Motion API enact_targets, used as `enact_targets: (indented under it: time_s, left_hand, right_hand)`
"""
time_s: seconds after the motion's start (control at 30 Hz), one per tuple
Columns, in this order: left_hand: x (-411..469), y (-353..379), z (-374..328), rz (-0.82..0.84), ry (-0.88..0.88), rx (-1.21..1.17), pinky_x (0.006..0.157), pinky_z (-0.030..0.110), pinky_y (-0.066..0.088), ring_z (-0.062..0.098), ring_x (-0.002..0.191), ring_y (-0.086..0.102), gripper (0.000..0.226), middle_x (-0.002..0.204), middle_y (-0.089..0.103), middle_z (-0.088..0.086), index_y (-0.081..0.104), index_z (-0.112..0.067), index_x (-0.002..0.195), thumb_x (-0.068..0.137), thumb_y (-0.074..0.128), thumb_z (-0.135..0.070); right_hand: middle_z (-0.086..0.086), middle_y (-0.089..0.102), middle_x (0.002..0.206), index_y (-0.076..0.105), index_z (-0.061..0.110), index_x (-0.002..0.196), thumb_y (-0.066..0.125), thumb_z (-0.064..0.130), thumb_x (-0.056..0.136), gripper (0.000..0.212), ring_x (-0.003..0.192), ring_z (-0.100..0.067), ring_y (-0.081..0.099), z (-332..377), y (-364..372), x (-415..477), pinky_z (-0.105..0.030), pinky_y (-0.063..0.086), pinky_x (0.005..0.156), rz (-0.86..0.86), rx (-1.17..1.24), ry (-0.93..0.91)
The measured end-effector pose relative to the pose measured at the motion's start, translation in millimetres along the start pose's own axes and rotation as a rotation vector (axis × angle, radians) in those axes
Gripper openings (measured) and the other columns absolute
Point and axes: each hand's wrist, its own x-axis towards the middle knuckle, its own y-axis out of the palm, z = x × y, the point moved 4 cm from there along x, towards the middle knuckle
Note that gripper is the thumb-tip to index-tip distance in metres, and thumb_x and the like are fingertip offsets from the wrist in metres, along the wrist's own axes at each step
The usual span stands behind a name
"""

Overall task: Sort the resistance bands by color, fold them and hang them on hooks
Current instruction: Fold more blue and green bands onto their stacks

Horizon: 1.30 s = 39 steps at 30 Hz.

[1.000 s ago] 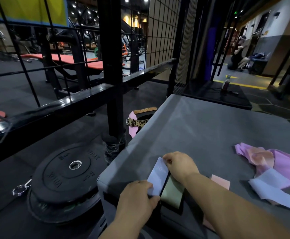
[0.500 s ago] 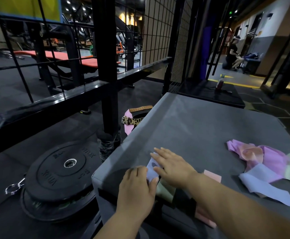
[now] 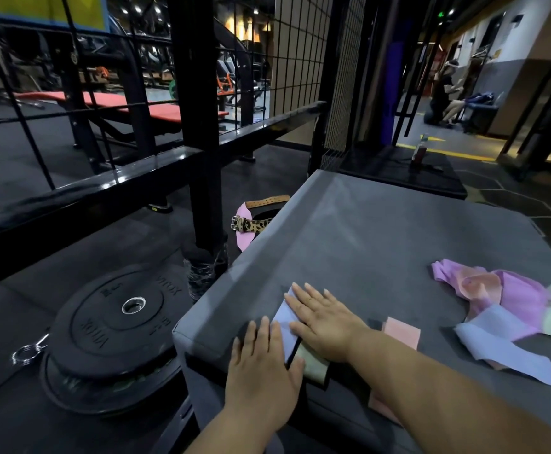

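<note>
So the lavender band (image 3: 283, 326) is folded into a short flat strip and sits right at the near left corner of the grey padded bench (image 3: 382, 244), and both hands are lying flat on top of it. The left hand (image 3: 262, 365) covers the near end, the right hand (image 3: 323, 326) covers the far end and right side, fingers straight and spread. There's no real grip here, both are released and just pressing down with palms. My read is that's to flatten the fold so the stretchy material doesn't spring back open. The strip's long axis runs near to far, from the bench's front edge toward its middle, with the far end poking out past the right fingertips. It seems to overlap an olive-green folded band (image 3: 315, 365) just to its right, though the hands hide most of that, so I can't say how much they're stacked. Just beyond the right wrist lies a pink folded band (image 3: 401, 332), so it looks like finished folds are being lined up by color along the front. Well apart on the right is the loose pile of bands (image 3: 503, 299), a mix of purple, peach, pale green and lavender, not yet sorted. On the floor to the left are a stack of weight plates (image 3: 117, 322) and a leopard-print belt (image 3: 254, 224).
</note>
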Motion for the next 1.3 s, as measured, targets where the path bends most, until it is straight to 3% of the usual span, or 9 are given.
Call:
enact_targets:
  time_s: [0.2, 0.3, 0.33, 0.4, 0.47, 0.6, 0.73, 0.97, 1.3]
  left_hand:
    - [-2, 5, 0, 0.082, -0.036, 0.038, 0.118, 0.039, -0.008, 0.023, 0.15, -0.012, 0.105, 0.162, -0.017, 0.004, -0.009, -0.014, 0.154, 0.063, -0.02, -0.064]
    - [-1, 4, 0, 0.035, -0.047, 0.072, 0.118, 0.039, 0.016, 0.031, 0.143, 0.032, 0.101, 0.157, 0.025, 0.011, 0.036, -0.007, 0.149, 0.079, -0.007, -0.065]
    - [-1, 4, -2, 0.026, -0.034, 0.064, 0.117, 0.041, 0.018, 0.031, 0.142, 0.033, 0.1, 0.157, 0.027, 0.012, 0.037, -0.007, 0.148, 0.079, -0.006, -0.065]
    - [0, 9, -2, 0.033, 0.005, 0.041, 0.117, 0.039, -0.003, 0.028, 0.15, 0.0, 0.113, 0.163, -0.005, 0.008, 0.002, -0.012, 0.155, 0.062, -0.026, -0.069]
    - [-1, 7, -1, 0.112, -0.027, 0.046, 0.116, 0.038, -0.012, 0.024, 0.149, -0.015, 0.115, 0.161, -0.019, 0.005, -0.013, -0.015, 0.154, 0.053, -0.032, -0.068]
    - [-2, 5, -1, 0.078, -0.021, 0.065, 0.116, 0.039, -0.013, 0.023, 0.149, -0.016, 0.108, 0.162, -0.019, 0.004, -0.014, -0.016, 0.154, 0.057, -0.024, -0.062]
    - [-2, 5, 1, 0.105, -0.051, 0.085, 0.119, 0.042, -0.009, 0.023, 0.149, -0.014, 0.076, 0.162, -0.016, 0.004, -0.013, -0.018, 0.154, 0.096, 0.007, -0.062]
    - [-4, -6, 0, 0.07, -0.061, -0.037, 0.12, 0.038, -0.001, 0.021, 0.15, -0.008, 0.077, 0.163, -0.01, 0.003, -0.016, -0.02, 0.153, 0.099, 0.027, -0.056]
    - [-5, -30, -10, 0.022, -0.051, -0.059, 0.12, 0.042, 0.007, 0.025, 0.15, -0.001, 0.062, 0.163, -0.008, 0.001, 0.01, -0.02, 0.155, 0.102, 0.021, -0.049]
  right_hand:
    - [0.008, -0.018, 0.161, -0.008, 0.028, 0.155, 0.018, 0.049, 0.104, 0.061, 0.148, -0.009, -0.018, -1, 2, 1, -0.034, -0.01, 0.121, 0.012, 0.031, -0.003]
    - [0.008, -0.018, 0.162, -0.007, 0.028, 0.156, 0.019, 0.048, 0.104, 0.061, 0.148, -0.01, -0.017, -1, 2, 2, -0.034, -0.01, 0.121, 0.007, 0.031, -0.003]
    - [0.008, -0.017, 0.162, -0.007, 0.028, 0.156, 0.02, 0.048, 0.104, 0.061, 0.149, -0.01, -0.016, -1, 2, 2, -0.034, -0.009, 0.121, 0.007, 0.034, -0.002]
    - [0.008, -0.016, 0.162, -0.006, 0.029, 0.156, 0.02, 0.049, 0.104, 0.061, 0.149, -0.009, -0.016, -1, 3, 2, -0.034, -0.009, 0.121, 0.005, 0.042, 0.0]
    - [0.009, -0.016, 0.162, -0.006, 0.029, 0.156, 0.02, 0.05, 0.104, 0.062, 0.149, -0.009, -0.015, -2, 4, 2, -0.033, -0.009, 0.121, 0.006, 0.045, 0.003]
    - [0.01, -0.012, 0.163, -0.005, 0.026, 0.156, 0.024, 0.051, 0.103, 0.066, 0.149, -0.008, -0.012, -3, 3, 6, -0.032, -0.008, 0.121, 0.012, 0.08, 0.015]
    - [0.009, -0.009, 0.163, -0.004, 0.024, 0.157, 0.028, 0.052, 0.102, 0.069, 0.15, -0.008, -0.009, -5, 1, 8, -0.031, -0.007, 0.121, 0.03, 0.122, 0.026]
    - [0.009, -0.004, 0.164, 0.003, 0.023, 0.157, 0.034, 0.052, 0.1, 0.071, 0.15, -0.01, -0.006, 0, -12, 6, -0.04, 0.0, 0.122, 0.035, 0.108, 0.038]
    - [0.008, -0.003, 0.164, 0.009, 0.02, 0.157, 0.028, 0.034, 0.106, 0.056, 0.151, -0.013, -0.007, -1, -33, -11, -0.045, 0.0, 0.122, -0.048, 0.132, 0.066]
